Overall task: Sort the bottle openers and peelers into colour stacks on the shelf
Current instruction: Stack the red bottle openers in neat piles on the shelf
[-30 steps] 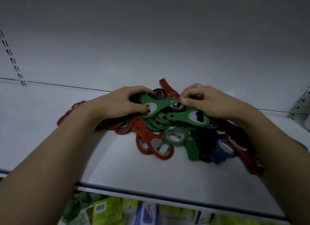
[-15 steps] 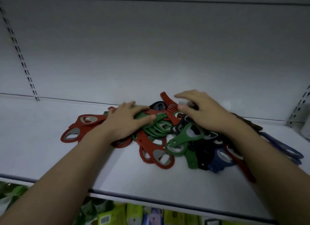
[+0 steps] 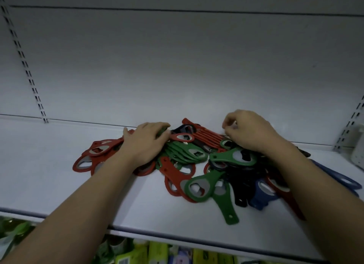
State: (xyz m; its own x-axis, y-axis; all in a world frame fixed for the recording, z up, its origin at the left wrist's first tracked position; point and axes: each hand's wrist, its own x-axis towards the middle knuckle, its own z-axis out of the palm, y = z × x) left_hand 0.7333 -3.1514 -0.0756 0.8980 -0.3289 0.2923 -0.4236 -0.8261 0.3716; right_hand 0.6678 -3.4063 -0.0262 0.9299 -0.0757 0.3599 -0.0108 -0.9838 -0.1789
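- Head view showed a white shelf [image 3: 59,185] carrying a mixed heap of bottle openers, lying flat, with both forearms reaching in over the front edge.
- The left hand [image 3: 144,143] lay palm down on the heap's left side, fingers straight and pressing on a fanned green stack [image 3: 185,151] whose long axes ran left to right, heads toward the right.
- Beside its wrist, the red openers [image 3: 94,155] pointed their heads down-left.
- The right hand [image 3: 250,132] hovered at the heap's back, fingers curled in; whether it pinched anything could not be told.
- A large green opener [image 3: 208,191] lay near the front, handle pointing toward the shelf edge.
- Blue openers [image 3: 334,175] trailed off to the right.
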